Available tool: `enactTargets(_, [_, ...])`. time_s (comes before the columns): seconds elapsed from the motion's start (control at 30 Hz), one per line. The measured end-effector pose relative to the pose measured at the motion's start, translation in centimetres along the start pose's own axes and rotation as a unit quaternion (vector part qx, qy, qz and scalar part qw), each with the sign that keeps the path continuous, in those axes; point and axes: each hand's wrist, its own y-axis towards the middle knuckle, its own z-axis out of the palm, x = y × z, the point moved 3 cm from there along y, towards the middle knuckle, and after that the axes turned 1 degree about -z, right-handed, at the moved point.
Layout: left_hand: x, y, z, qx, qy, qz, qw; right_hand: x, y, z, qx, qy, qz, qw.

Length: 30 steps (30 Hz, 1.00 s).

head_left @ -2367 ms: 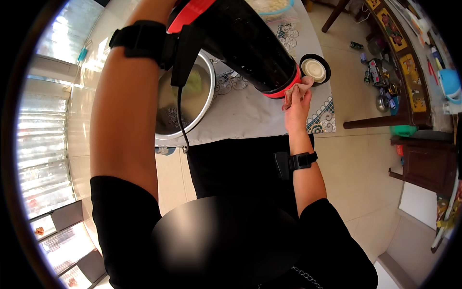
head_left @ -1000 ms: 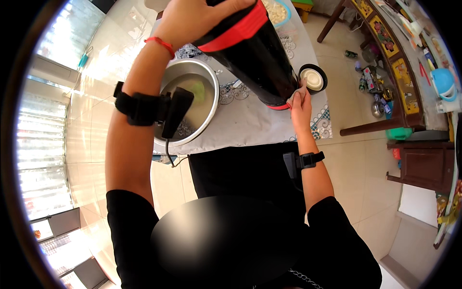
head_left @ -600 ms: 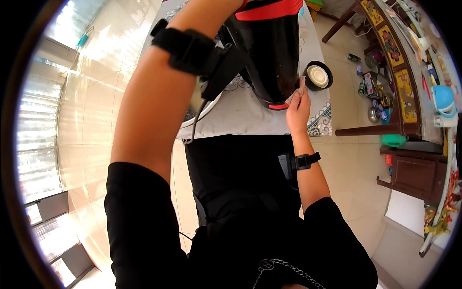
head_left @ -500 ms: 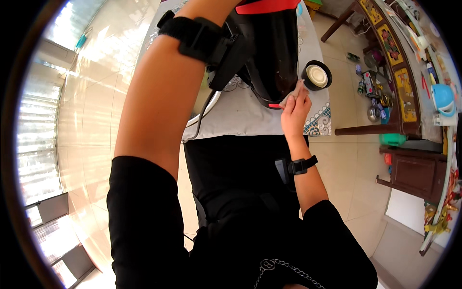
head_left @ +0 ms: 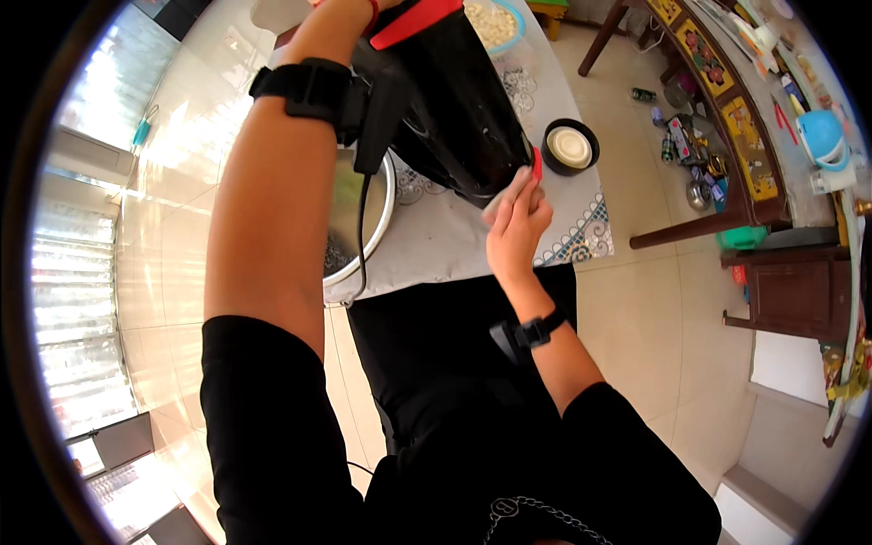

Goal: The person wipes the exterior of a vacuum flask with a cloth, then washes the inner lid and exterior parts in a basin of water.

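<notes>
A tall, shiny black vessel (head_left: 463, 100) with red trim leans over a cloth-covered table (head_left: 436, 245). Against its lower end, beside a red piece, my right hand (head_left: 515, 232) presses a light, folded cloth (head_left: 495, 207), fingers bent round it. At the top edge my left hand (head_left: 386, 4) is next to the vessel's upper red part; its fingers are cut off from view. To the right of the vessel stands a round black cup-like piece (head_left: 590, 136) with a cream disc (head_left: 569, 147) inside.
A wide metal basin (head_left: 385, 213) with liquid sits left of the vessel, partly behind my left forearm. Behind is a blue-rimmed bowl (head_left: 521, 32) of pale pieces. A dark wooden desk (head_left: 718, 91) is at the right, with assorted objects beneath it.
The vessel has tilted, its upper end swinging left along with my left arm. My right hand has moved slightly left and down with the cloth, staying at the lower end. More of the basin shows.
</notes>
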Motion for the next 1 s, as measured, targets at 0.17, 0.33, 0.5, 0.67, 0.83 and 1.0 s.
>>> enactTargets(0.17, [0.5,0.4,-0.6,-0.016,-0.009,-0.010,1.000,-2.0,0.4,-0.7,0.017,-0.008,0.022,1.000])
enactTargets(0.33, [0.6,0.2,-0.8,-0.019,-0.013,0.002,1.000,-1.0,2.4,-0.3,-0.048,0.000,0.003,0.999])
enactTargets(0.5, [0.5,0.7,-0.5,-0.029,0.007,0.004,1.000,0.8,-3.2,0.2,0.050,-0.042,-0.056,0.996])
enactTargets(0.67, [1.6,0.6,-0.4,-0.047,0.016,0.007,0.999,0.3,-1.9,-1.4,0.056,0.203,0.116,0.971])
enactTargets(0.83, [0.8,0.5,-0.2,-0.046,0.010,0.015,0.999,-3.7,2.6,-2.0,-0.139,-0.036,0.021,0.989])
enactTargets(1.0, [1.1,0.7,-0.3,-0.037,0.031,0.028,0.998,-1.9,1.0,0.5,-0.084,0.048,0.036,0.995])
